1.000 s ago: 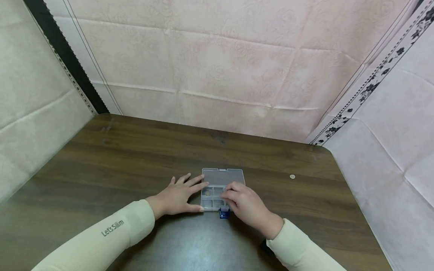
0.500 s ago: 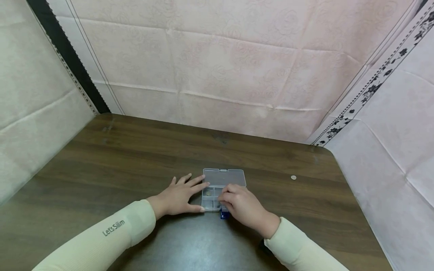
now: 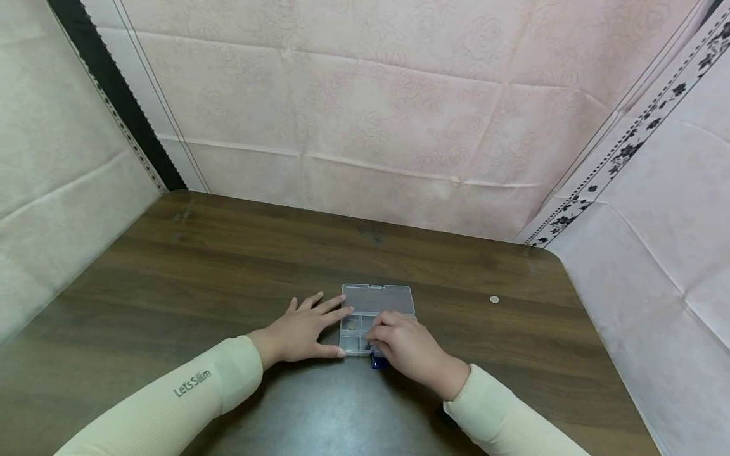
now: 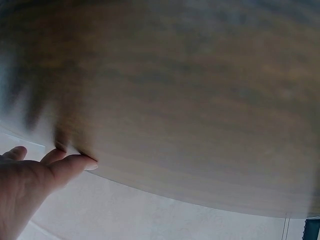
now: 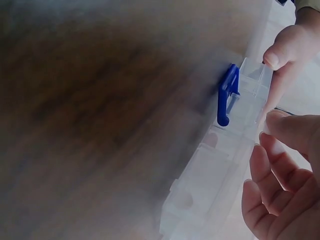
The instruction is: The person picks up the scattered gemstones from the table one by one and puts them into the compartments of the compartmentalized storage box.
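Note:
A clear plastic compartment box lies on the brown table with its lid folded back flat. A blue latch sits at its near edge, also seen as the blue latch in the right wrist view. A small round piece lies in one compartment. My left hand lies flat beside the box, index finger and thumb touching its left side. My right hand hovers over the box's right half with curled fingers. Whether they pinch anything is hidden.
A small coin lies alone on the table to the right of the box. Pale pink cloth walls close in the table at the back and both sides. The left wrist view shows only blurred tabletop and my left fingers.
My right hand has crept a little to the left over the compartments. The left hand and the box have stayed put.

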A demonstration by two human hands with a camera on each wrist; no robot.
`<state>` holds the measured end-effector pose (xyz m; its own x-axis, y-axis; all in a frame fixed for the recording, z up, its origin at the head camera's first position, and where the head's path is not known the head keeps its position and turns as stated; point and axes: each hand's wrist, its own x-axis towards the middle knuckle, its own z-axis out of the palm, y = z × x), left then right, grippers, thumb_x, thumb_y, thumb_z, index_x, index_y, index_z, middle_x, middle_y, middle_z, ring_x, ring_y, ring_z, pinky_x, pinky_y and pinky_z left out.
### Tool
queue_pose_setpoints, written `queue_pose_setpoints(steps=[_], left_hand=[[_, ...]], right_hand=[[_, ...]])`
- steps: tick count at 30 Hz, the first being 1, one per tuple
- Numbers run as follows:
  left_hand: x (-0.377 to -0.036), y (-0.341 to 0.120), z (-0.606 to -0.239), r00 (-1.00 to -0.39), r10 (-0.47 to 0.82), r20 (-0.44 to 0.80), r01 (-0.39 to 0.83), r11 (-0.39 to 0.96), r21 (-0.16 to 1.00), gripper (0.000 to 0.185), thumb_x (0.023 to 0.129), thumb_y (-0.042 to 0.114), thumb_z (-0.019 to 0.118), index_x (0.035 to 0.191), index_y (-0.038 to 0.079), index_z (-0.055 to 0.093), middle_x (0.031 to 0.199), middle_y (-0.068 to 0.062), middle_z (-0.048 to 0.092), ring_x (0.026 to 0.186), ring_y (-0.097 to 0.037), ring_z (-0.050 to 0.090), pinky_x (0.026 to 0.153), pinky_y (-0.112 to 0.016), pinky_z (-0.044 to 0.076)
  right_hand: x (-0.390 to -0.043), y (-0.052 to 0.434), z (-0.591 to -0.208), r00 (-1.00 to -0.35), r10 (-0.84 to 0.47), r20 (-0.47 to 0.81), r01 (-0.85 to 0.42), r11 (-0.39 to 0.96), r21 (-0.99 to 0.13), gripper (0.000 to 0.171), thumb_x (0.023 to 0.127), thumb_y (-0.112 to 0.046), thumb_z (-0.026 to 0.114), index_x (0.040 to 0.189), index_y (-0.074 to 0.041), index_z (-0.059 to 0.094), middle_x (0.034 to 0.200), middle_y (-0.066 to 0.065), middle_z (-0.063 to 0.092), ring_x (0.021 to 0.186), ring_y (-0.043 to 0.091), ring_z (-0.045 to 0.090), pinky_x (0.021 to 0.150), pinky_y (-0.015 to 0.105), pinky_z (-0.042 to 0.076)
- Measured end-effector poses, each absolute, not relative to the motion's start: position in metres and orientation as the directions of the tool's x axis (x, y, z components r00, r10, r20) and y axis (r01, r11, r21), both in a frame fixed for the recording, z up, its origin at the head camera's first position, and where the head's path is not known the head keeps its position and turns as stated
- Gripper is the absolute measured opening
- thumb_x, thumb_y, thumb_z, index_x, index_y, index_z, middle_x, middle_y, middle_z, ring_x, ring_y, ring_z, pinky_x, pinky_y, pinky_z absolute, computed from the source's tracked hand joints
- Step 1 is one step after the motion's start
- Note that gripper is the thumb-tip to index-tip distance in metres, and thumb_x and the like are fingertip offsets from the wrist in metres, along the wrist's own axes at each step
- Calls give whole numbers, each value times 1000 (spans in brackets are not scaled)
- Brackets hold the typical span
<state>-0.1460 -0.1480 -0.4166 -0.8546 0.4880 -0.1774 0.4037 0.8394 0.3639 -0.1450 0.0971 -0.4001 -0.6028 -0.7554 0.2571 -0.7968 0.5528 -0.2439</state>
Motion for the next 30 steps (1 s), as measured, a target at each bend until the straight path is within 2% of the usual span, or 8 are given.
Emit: queue_pose_setpoints(steps=[16,24,30], left_hand=[[-148,-147,-419,-857,480,-187,397,846,356,81,82,71,56,151,38,30,161,9,17,146,-38,15,105,-72,15],[-148,-148,-418,-851,490,-191,405,842,358,82,82,72,54,152,37,28,161,10,15,146,-37,14,105,-72,14],[-147,-149,-418,-852,488,-193,404,844,351,82,83,71,54,152,37,28,161,9,14,146,-37,14,105,-72,15]], right_hand=[[-145,97,-399,-614,-756,225,-787,565,-248,12,87,-12,73,98,-14,77,96,-4,64,87,11,58,79,31,52],[-145,96,-396,-616,-737,277,-788,580,-207,30,86,-26,74,114,-15,72,121,2,62,110,19,57,91,39,50],[-145,98,-393,-647,-705,291,-762,617,-199,45,85,-35,74,125,-15,66,138,6,53,129,27,46,101,51,41]])
